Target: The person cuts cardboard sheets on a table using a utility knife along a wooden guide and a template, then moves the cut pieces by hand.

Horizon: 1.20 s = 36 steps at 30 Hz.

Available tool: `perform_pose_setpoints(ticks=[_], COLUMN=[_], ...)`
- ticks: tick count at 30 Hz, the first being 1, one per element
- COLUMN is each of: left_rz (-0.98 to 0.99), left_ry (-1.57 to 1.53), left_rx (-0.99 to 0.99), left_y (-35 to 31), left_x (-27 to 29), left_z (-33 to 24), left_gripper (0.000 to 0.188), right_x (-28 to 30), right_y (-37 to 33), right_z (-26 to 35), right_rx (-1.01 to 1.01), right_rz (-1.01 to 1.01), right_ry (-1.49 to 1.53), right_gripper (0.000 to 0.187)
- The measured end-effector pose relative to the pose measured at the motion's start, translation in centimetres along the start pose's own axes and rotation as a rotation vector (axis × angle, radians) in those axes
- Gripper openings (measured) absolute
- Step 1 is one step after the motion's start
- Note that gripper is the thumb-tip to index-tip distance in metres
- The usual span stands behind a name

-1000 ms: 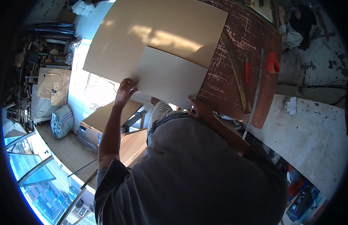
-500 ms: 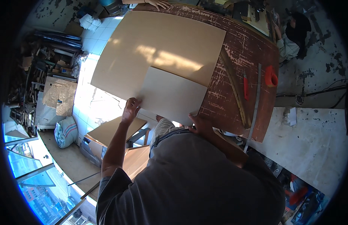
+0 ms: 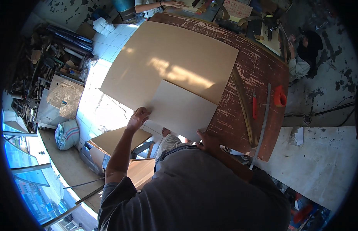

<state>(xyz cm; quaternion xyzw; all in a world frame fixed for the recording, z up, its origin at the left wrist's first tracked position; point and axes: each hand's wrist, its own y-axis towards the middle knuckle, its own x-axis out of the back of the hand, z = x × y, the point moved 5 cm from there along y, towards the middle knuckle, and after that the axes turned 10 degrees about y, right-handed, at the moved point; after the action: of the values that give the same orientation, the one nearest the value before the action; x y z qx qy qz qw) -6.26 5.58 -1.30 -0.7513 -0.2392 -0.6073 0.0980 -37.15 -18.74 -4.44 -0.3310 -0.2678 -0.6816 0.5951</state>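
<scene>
A pale grey-white rectangular board (image 3: 184,111) lies over the near part of a large brown sheet (image 3: 179,50), its near edge reaching toward my body. My left hand (image 3: 139,118) is closed on the board's left edge, fingers curled at the rim. At the near right corner, my right hand (image 3: 207,141) pinches the board's edge; part of its fingers is hidden beneath. The large sheet rests on a worn reddish-brown table (image 3: 260,73). Sunlight patches fall across the sheet.
To the right on the table are a wooden strip (image 3: 243,109), a red cutter (image 3: 254,106), a metal ruler (image 3: 263,119) and an orange-red tape dispenser (image 3: 279,96). A co-worker's hand (image 3: 173,4) rests at the far edge; another person (image 3: 308,52) is far right. A brown panel (image 3: 119,134) stands lower left.
The whole view has shifted, so the table and boards appear lower and slightly to the right. Both hands keep their places on the pale board. More of the far co-worker's arm shows.
</scene>
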Motion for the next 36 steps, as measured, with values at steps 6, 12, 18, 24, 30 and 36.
perform_pose_setpoints(ticks=[6, 12, 18, 24, 30, 36], left_rz=[-0.035, -0.005, -0.003, 0.009, 0.019, 0.005], left_ry=[-0.011, -0.04, -0.08, -0.099, -0.097, 0.002], left_rx=[0.029, 0.034, 0.021, 0.007, 0.052, 0.008], left_y=[-0.1, -0.1, 0.3, 0.4, -0.2, 0.1], left_x=[0.1, 0.0, 0.3, 0.4, -0.3, 0.3], left_z=[0.8, 1.1, 1.2, 1.2, 1.5, 1.0], left_gripper=[0.034, 0.031, 0.03, 0.033, 0.036, 0.039], right_x=[-0.3, 0.8, 0.7, 0.7, 0.3, 1.9], right_y=[-0.2, 0.3, 0.0, 0.0, -0.3, 0.1], right_z=[-0.5, 0.4, 0.3, 0.3, 0.2, 1.4], right_rx=[0.016, -0.094, -0.146, -0.141, -0.136, -0.187], right_rz=[0.019, 0.144, 0.166, 0.148, 0.152, 0.16], right_ry=[0.07, 0.091, 0.099, 0.129, 0.118, 0.173], right_gripper=[0.074, 0.074, 0.071, 0.07, 0.071, 0.071])
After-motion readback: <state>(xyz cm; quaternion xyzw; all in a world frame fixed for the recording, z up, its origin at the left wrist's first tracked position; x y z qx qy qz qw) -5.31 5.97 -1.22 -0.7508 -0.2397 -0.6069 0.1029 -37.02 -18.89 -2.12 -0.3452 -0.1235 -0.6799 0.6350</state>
